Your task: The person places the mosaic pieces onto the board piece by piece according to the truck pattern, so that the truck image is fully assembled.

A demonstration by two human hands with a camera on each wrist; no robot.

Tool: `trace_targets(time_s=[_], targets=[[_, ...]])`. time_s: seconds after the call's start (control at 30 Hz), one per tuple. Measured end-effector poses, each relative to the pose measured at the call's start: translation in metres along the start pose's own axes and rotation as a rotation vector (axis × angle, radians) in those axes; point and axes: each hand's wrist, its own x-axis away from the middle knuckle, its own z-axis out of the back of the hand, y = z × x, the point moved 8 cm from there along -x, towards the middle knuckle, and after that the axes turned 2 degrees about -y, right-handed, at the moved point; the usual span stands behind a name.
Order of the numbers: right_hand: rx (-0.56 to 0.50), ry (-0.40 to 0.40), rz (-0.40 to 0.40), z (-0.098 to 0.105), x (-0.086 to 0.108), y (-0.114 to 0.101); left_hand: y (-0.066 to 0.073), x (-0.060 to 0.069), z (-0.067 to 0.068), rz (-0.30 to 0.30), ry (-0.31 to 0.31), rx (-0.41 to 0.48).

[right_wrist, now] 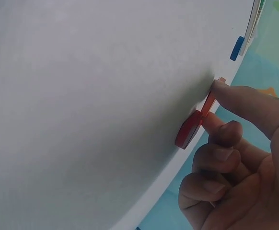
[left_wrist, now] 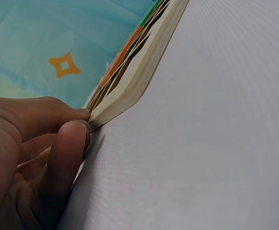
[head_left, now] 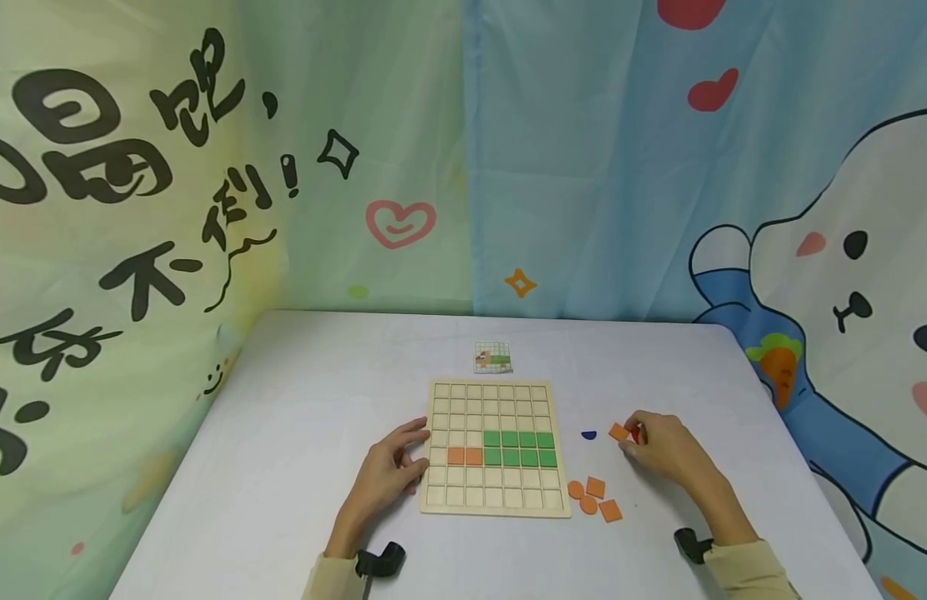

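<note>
The fingertips of my left hand (head_left: 388, 468) touch the left edge of a wooden grid board (head_left: 496, 513); the left wrist view shows this hand (left_wrist: 39, 148) at a corner of the board (left_wrist: 144, 72). Several green squares (head_left: 510, 457) fill two rows at the board's right, and two orange squares (head_left: 456, 456) lie to their left. Right of the board, my right hand (head_left: 668, 450) pinches an orange square (head_left: 618, 432) between thumb and finger. A red piece (right_wrist: 188, 130) sits against that square in the right wrist view, partly behind the fingers in the head view.
A small patterned card (head_left: 493, 357) lies behind the board. A dark blue piece (head_left: 588, 435) is between the board and my right hand. Orange circles (head_left: 588, 505) and orange squares (head_left: 610, 511) lie by the board's lower right corner. Printed curtains (head_left: 568, 167) hang behind the white table (head_left: 246, 467).
</note>
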Motion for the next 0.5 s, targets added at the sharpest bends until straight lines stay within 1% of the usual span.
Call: trace_targets(time_s=[0.27, 0.5], targets=[[-0.003, 0.004, -0.002, 0.0010, 0.0012, -0.0019, -0.0002, 0.0000, -0.0001, 0.005, 0.002, -0.003], [-0.020, 0.023, 0.021, 0.0031, 0.0012, -0.0077, -0.0008, -0.0009, -0.0002, 0.003, 0.007, 0.004]])
